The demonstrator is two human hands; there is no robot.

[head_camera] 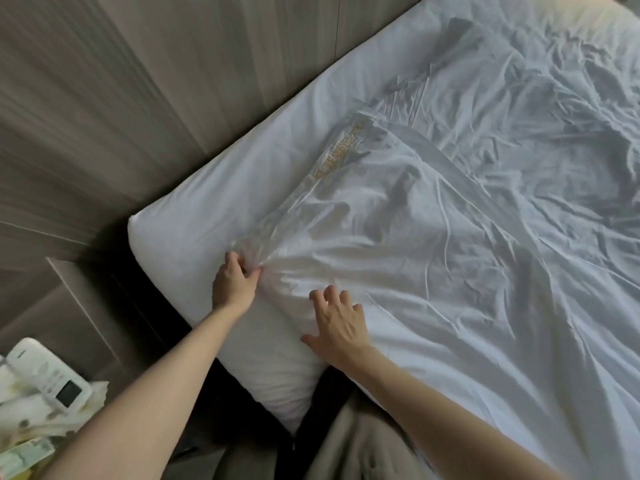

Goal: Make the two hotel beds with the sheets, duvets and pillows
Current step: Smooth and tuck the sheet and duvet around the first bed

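Pinched duvet (415, 258) with left hand (235, 282), pressed it flat with spread right hand (337, 323) — probably needed pulling square to bed (166, 230) corner.

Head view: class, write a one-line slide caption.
Left hand pinches the wrinkled white duvet cover near the white mattress corner; right hand rests on it.

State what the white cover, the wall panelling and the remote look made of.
The white cover: woven cloth, probably cotton, matte; it creases sharply and bunches where pinched, with a gold stitched band. The wall panelling: wood-look laminate or veneer, grey-brown streaked grain, dull sheen. The remote: white hard plastic, seemingly, with a small dark screen.
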